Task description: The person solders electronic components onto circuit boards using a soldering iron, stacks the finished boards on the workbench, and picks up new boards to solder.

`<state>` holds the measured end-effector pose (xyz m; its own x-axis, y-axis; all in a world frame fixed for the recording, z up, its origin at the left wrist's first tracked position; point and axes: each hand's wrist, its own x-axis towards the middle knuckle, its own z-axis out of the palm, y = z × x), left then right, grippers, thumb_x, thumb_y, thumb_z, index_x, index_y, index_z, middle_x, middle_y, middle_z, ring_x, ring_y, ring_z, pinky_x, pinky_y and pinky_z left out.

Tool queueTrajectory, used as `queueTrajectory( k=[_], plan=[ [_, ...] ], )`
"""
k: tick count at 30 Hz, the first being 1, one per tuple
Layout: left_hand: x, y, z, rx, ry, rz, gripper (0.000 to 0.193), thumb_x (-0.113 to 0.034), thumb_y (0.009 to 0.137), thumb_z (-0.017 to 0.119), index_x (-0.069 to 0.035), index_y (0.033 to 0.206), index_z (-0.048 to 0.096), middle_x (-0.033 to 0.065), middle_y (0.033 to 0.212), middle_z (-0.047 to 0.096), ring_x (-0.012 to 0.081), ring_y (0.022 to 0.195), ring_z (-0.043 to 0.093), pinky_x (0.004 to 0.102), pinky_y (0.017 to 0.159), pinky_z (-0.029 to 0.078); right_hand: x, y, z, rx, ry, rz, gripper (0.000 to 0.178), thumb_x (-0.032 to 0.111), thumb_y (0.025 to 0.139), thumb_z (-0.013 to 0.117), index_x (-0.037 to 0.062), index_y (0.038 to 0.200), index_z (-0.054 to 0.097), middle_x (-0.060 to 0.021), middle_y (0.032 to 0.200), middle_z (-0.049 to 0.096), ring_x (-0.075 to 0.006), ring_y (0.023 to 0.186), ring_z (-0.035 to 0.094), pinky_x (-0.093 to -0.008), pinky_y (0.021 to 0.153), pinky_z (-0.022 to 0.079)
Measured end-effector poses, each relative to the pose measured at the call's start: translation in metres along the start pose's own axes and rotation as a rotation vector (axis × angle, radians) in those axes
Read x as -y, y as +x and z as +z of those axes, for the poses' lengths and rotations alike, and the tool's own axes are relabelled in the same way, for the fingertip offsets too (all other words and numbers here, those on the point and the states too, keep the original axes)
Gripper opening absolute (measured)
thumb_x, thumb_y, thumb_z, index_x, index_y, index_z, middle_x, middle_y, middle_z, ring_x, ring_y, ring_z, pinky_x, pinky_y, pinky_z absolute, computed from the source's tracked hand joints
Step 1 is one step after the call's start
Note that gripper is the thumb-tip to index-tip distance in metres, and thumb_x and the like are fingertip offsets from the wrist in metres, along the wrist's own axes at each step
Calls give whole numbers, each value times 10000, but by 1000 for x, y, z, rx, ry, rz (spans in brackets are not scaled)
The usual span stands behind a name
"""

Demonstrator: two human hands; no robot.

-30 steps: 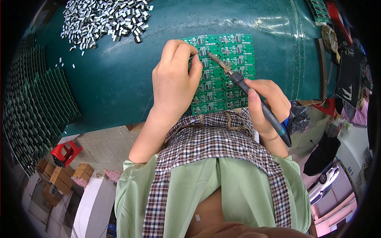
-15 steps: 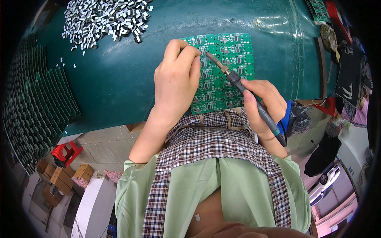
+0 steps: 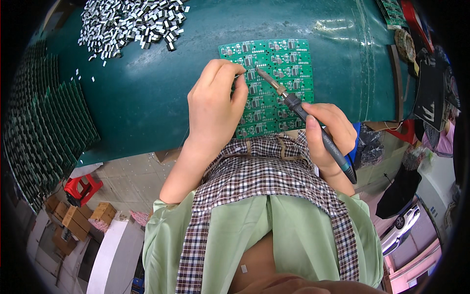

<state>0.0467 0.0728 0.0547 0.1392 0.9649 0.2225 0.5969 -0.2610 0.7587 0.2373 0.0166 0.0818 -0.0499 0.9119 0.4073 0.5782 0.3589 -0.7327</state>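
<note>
A green circuit board panel (image 3: 259, 102), made of repeated small boards with dark chips, lies on the table's near edge. My right hand (image 3: 329, 131) grips a soldering iron (image 3: 306, 111) with a dark handle, its tip slanting up and left over the panel's upper middle. Whether the tip touches the board is hard to make out. Over the panel's left edge, my left hand (image 3: 214, 100) pinches a thin solder wire (image 3: 238, 75) between thumb and forefinger. A strand of it trails down beside the wrist.
On the green table (image 3: 142, 105), a heap of small black-and-white parts (image 3: 129, 27) lies at the far left. Rows of stacked circuit boards (image 3: 54, 117) fill the left side. A tape roll (image 3: 404, 43) sits at the right edge. A red stool (image 3: 83, 188) stands below left.
My left hand has drawn slightly down and left, uncovering the panel's upper left corner. The iron's tip has shifted a little right and down. The panel has moved up slightly.
</note>
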Motion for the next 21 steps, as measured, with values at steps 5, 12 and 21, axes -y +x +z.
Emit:
queueTrajectory(
  k=[5, 12, 21],
  plan=[
    [1, -6, 1, 22, -26, -13, 126, 49, 753, 647, -22, 851, 614, 28, 856, 613, 74, 529, 411, 238, 463, 339, 1, -4, -2, 19, -5, -3, 143, 11, 723, 656, -42, 855, 667, -139, 714, 656, -234, 590, 638, -297, 524, 502],
    [3, -7, 4, 17, -18, 3, 126, 45, 755, 647, -16, 861, 612, 29, 861, 600, 78, 527, 415, 237, 473, 345, -2, -3, 2, 33, 11, -26, 152, 10, 721, 655, -45, 862, 666, -139, 717, 655, -233, 590, 636, -303, 526, 506],
    [5, -7, 5, 55, -27, -2, 136, 40, 755, 659, -17, 875, 626, 37, 879, 573, 87, 528, 419, 245, 485, 352, -1, -10, 4, 43, 18, -10, 168, 12, 719, 664, -46, 877, 666, -144, 728, 654, -244, 601, 640, -307, 531, 508]
  ],
)
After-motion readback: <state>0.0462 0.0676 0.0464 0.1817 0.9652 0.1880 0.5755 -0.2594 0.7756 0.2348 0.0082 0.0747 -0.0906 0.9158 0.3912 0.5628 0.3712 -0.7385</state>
